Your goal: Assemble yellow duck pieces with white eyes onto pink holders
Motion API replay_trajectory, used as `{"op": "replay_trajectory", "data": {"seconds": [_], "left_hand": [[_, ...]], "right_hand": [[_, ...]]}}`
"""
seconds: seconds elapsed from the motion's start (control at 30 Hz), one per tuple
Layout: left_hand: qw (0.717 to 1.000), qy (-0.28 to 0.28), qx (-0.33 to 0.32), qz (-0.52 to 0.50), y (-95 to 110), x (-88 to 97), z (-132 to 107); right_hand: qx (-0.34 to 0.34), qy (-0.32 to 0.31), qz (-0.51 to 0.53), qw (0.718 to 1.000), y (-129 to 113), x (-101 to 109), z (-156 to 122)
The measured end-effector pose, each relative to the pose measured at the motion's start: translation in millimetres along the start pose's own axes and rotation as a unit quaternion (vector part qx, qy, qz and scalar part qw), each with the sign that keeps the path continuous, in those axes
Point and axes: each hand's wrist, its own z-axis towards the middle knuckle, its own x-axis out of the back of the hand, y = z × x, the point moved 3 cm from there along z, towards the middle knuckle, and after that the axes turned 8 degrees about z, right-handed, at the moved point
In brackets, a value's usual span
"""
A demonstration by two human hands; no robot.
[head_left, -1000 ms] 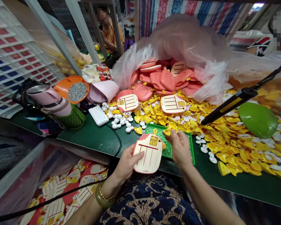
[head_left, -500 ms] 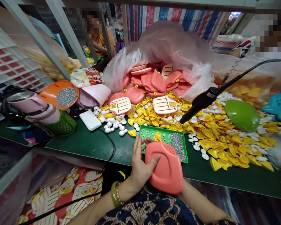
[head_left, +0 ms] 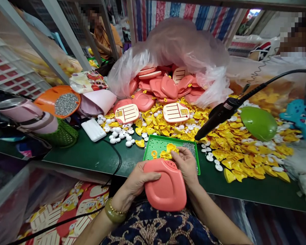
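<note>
My left hand (head_left: 137, 180) is closed on the left edge of a coral-red plastic toy body (head_left: 165, 190), a rounded square with a narrower holed end pointing away from me. Its thumb lies across the smooth face; the fingers underneath are hidden. At the far end of that body, my right hand (head_left: 186, 163) pinches a yellow plastic piece (head_left: 172, 148) between thumb and fingers. Below both is a green perforated tray (head_left: 149, 147), with a small yellow ring piece (head_left: 154, 154) and a heap of silver screws (head_left: 191, 148) in it.
A black electric screwdriver (head_left: 214, 117) hangs at the right of the tray. Yellow parts (head_left: 247, 163) and white parts (head_left: 122, 134) cover the bench behind. Beyond lies a plastic bag of red bodies (head_left: 165, 86). A pink flask (head_left: 28, 117) and orange screw dish (head_left: 47, 98) stand left.
My right hand has come out from behind the red body to pinch the yellow piece. The left thumb has moved to the body's left edge, and the body has shifted left.
</note>
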Motion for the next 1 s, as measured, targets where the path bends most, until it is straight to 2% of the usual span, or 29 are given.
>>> {"op": "replay_trajectory", "data": {"seconds": [0.1,0.2,0.3,0.47,0.57,0.63,0.7,0.77,0.83,0.9,1.0], "left_hand": [[0.998,0.041,-0.03,0.034,5,6.9,-2],[0.993,0.076,-0.042,0.078,5,10.0,-2],[0.992,0.079,-0.043,0.093,4,8.8,-2],[0.991,0.091,-0.036,0.094,-1,9.1,-2],[0.991,0.083,-0.036,0.1,-2,10.4,-3],[0.992,0.068,-0.037,0.103,0,10.5,-4],[0.994,0.044,-0.031,0.097,3,9.1,-4],[0.995,0.012,-0.016,0.097,6,6.4,-3],[0.995,-0.008,-0.007,0.101,7,4.3,-3],[0.995,-0.004,-0.013,0.096,6,4.9,-2],[0.997,0.032,-0.031,0.069,1,10.3,-2]], "right_hand": [[-0.079,-0.02,-0.008,0.997,-11,9,4],[-0.144,-0.126,-0.03,0.981,-23,12,2],[-0.169,-0.199,-0.035,0.965,-31,14,-3],[-0.161,-0.229,-0.044,0.959,-27,14,-8],[-0.107,-0.195,-0.076,0.972,-27,17,-1],[-0.057,-0.166,-0.14,0.974,-32,20,9],[-0.05,-0.202,-0.214,0.954,-37,16,18],[-0.094,-0.293,-0.252,0.918,-38,6,23],[-0.145,-0.35,-0.237,0.895,-36,-7,25],[-0.176,-0.34,-0.176,0.907,-30,-17,24],[-0.206,-0.312,-0.051,0.926,-17,-22,14]]}}
